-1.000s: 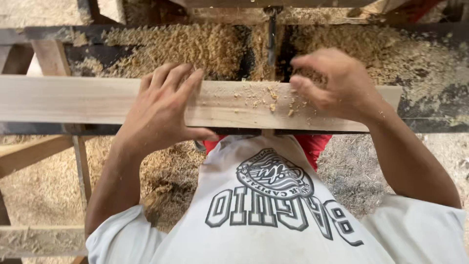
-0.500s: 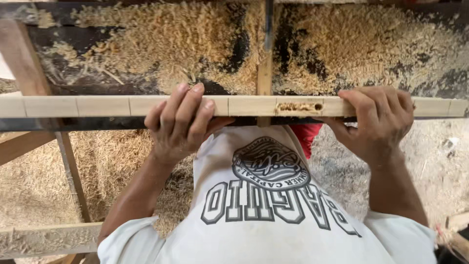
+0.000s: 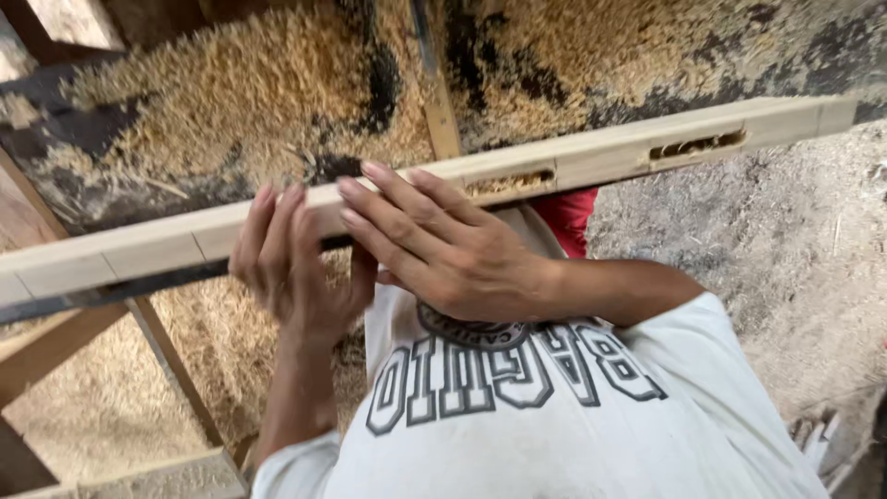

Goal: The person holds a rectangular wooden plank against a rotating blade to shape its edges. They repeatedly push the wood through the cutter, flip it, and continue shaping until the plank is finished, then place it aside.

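Note:
A long pale wooden plank (image 3: 610, 152) runs across the view, tilted with its right end higher. Two slot-shaped mortises filled with shavings show on its narrow edge toward the right. My left hand (image 3: 291, 268) grips the plank from below near its middle, fingers curled over the top edge. My right hand (image 3: 443, 245) lies beside it, fingers stretched over the same edge, just left of the nearer mortise. My white printed shirt (image 3: 554, 407) fills the lower part of the view.
A dark work surface heaped with sawdust (image 3: 231, 102) lies beyond the plank. Wooden frame legs (image 3: 171, 360) slant down at the lower left. Sawdust-covered ground (image 3: 795, 268) spreads to the right.
The plank turned from flat onto its edge and now tilts up to the right. My right hand slid left along it to sit beside my left hand.

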